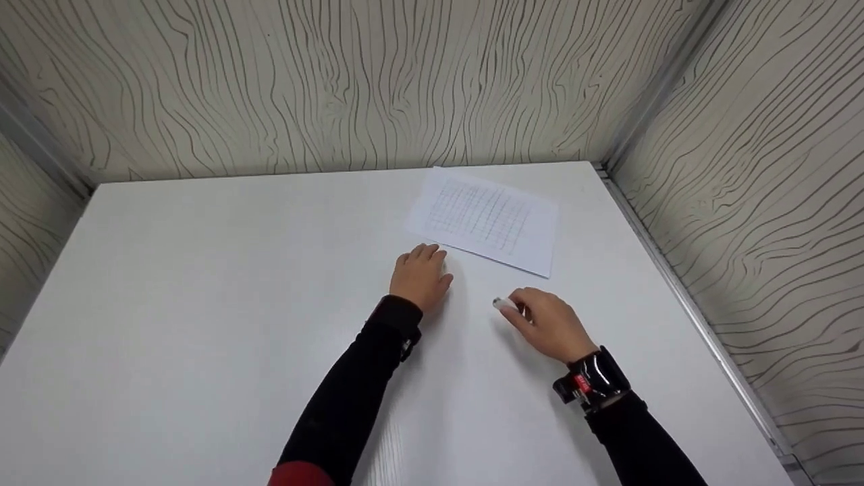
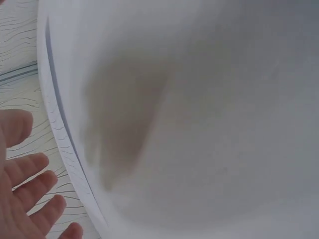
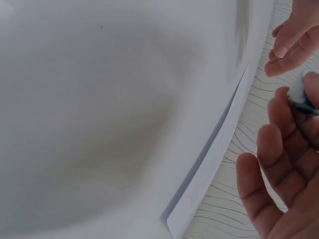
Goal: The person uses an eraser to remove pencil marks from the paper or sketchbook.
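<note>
My right hand [image 1: 552,327] pinches a small white object [image 1: 503,304] with a dark end between thumb and index finger, close over the table. In the right wrist view the same white object [image 3: 297,94] shows a dark patch, and the other fingers are loosely bent; I cannot tell what kind of thing it is. My left hand [image 1: 420,277] hovers low over the table with fingers relaxed and holds nothing. Just beyond both hands lies a sheet of white paper [image 1: 540,233] covered by a faint printed or drawn grid.
A white table [image 1: 202,304] stretches out under both arms. Wood-grain patterned panels [image 1: 337,81] rise behind it and along both sides. A metal strip [image 1: 702,324] runs down the table's right edge.
</note>
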The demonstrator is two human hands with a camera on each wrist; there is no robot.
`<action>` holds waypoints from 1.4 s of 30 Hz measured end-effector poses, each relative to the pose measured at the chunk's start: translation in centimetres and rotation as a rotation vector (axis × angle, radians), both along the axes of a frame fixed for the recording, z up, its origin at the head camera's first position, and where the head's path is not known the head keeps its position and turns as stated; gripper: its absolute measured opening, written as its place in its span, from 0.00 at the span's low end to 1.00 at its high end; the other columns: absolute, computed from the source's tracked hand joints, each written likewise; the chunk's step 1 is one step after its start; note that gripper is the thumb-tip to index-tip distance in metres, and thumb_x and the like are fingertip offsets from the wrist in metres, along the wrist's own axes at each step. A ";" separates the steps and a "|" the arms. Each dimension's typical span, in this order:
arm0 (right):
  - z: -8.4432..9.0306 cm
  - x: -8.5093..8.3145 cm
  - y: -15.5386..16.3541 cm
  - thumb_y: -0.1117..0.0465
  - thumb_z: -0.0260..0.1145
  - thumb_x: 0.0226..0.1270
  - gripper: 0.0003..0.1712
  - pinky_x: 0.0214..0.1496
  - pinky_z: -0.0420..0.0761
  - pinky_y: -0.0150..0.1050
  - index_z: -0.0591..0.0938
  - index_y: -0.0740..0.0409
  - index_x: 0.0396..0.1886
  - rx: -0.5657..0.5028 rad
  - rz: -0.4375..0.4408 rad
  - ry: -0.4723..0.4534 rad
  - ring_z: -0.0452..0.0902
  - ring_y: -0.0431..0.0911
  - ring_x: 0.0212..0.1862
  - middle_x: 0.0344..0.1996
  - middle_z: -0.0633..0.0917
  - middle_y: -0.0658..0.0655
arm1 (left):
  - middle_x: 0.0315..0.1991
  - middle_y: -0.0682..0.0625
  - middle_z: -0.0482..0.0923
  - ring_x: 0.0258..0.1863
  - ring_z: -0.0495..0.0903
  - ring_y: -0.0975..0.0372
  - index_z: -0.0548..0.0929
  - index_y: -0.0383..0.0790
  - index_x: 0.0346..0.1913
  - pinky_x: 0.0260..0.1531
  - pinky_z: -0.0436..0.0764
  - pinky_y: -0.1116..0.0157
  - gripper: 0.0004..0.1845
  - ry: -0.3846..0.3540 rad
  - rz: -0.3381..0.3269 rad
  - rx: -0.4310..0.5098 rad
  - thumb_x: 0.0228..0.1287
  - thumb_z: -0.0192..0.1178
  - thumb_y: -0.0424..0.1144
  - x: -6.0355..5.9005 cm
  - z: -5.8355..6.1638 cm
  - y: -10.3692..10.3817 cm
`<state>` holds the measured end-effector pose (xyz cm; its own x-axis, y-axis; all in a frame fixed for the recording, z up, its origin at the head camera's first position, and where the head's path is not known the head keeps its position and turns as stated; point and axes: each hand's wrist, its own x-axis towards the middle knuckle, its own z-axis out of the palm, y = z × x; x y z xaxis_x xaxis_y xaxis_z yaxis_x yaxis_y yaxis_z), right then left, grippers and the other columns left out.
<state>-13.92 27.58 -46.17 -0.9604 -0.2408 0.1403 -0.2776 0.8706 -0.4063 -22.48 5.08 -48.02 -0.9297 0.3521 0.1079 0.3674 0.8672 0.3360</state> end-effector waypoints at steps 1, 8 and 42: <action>-0.3 0.3 0.1 0.45 0.61 0.70 0.14 0.30 0.68 0.32 0.80 0.47 0.31 -0.005 -0.007 -0.006 0.68 0.37 0.27 0.22 0.75 0.44 | 0.67 0.46 0.71 0.70 0.66 0.52 0.74 0.41 0.65 0.68 0.67 0.51 0.25 -0.008 0.008 -0.014 0.70 0.57 0.48 -0.1 -0.4 0.1; -1.7 1.5 0.5 0.48 0.64 0.68 0.11 0.30 0.68 0.32 0.79 0.47 0.30 -0.019 -0.038 -0.028 0.68 0.37 0.27 0.22 0.75 0.43 | 0.76 0.49 0.58 0.78 0.51 0.54 0.62 0.46 0.74 0.75 0.51 0.49 0.32 -0.085 0.008 -0.117 0.73 0.49 0.55 -0.4 -2.0 1.2; -1.0 -5.6 -1.6 0.54 0.62 0.68 0.11 0.27 0.67 0.36 0.85 0.55 0.39 0.008 -0.066 -0.099 0.69 0.43 0.25 0.24 0.80 0.50 | 0.48 0.46 0.78 0.50 0.77 0.53 0.82 0.42 0.54 0.50 0.79 0.54 0.21 0.040 0.043 -0.164 0.70 0.55 0.53 5.2 -1.2 -3.8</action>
<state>-19.53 25.94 -47.21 -0.9832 -0.1775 0.0417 -0.1784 0.8891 -0.4216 -17.23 1.29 -49.21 -0.9405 0.3276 0.0898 0.3387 0.9247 0.1741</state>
